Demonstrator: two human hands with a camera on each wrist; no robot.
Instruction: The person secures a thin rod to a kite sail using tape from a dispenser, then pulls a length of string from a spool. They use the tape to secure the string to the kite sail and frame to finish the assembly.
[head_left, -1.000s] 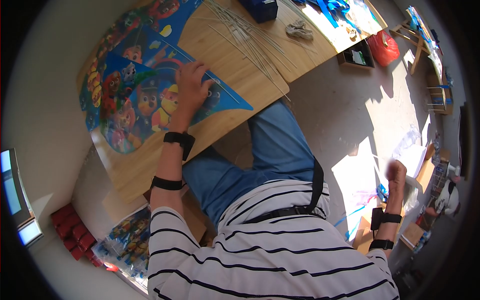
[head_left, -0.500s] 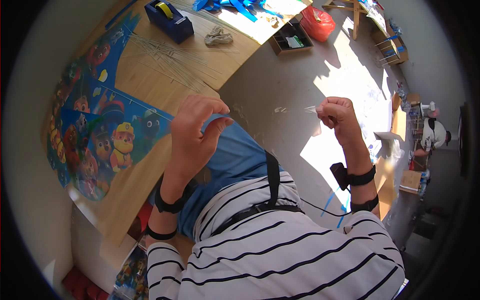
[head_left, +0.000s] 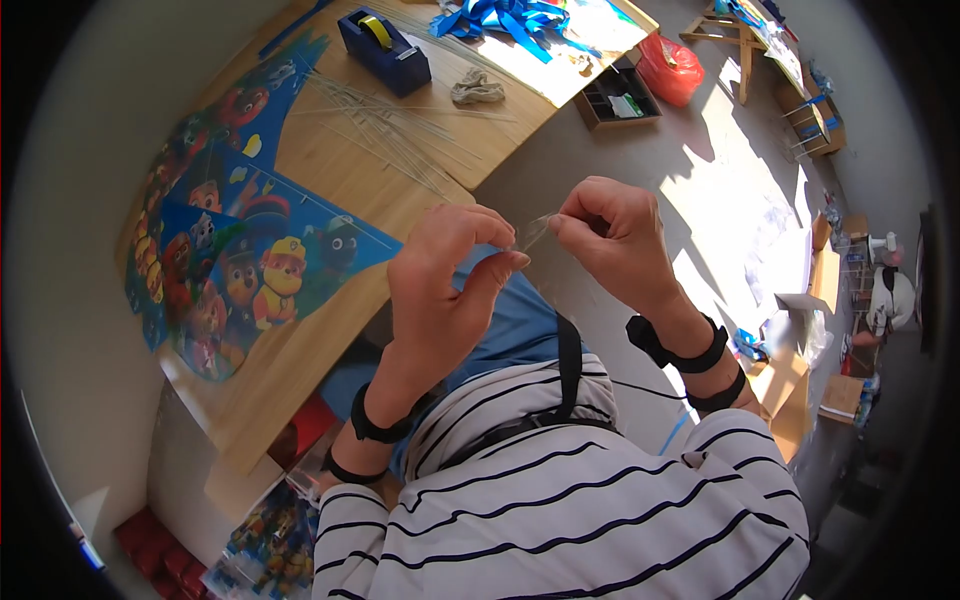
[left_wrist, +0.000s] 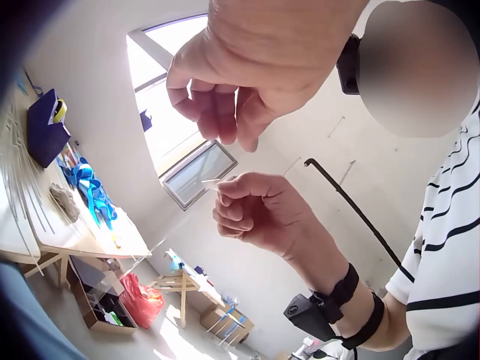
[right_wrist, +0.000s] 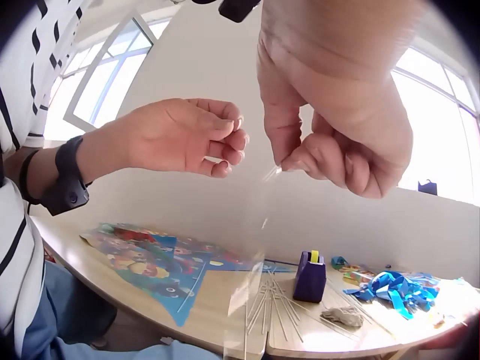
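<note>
My right hand point(head_left: 620, 235) is raised over the lap and pinches the end of a clear plastic strip point(right_wrist: 259, 247) between thumb and forefinger. The strip hangs down and is nearly see-through. Facing it, my left hand point(head_left: 440, 285) has its fingers loosely bent, the thumb near the forefinger. In the right wrist view nothing shows between those left fingers point(right_wrist: 225, 131); their tips come close to the strip. On the table to the left lies a blue sheet printed with cartoon dogs point(head_left: 235, 270), with a thin rod along one edge.
Several thin rods point(head_left: 375, 120) lie loose on the wooden table point(head_left: 330, 200). Behind them stand a blue tape dispenser point(head_left: 385, 55), a crumpled pale cloth point(head_left: 477, 88) and blue ribbons point(head_left: 510, 22). On the floor are a dark box point(head_left: 618, 95) and a red plastic bag point(head_left: 670, 70).
My left hand has left the printed sheet and come up over the lap. My right hand has swung in from the far right with the clear strip, toward the left hand.
</note>
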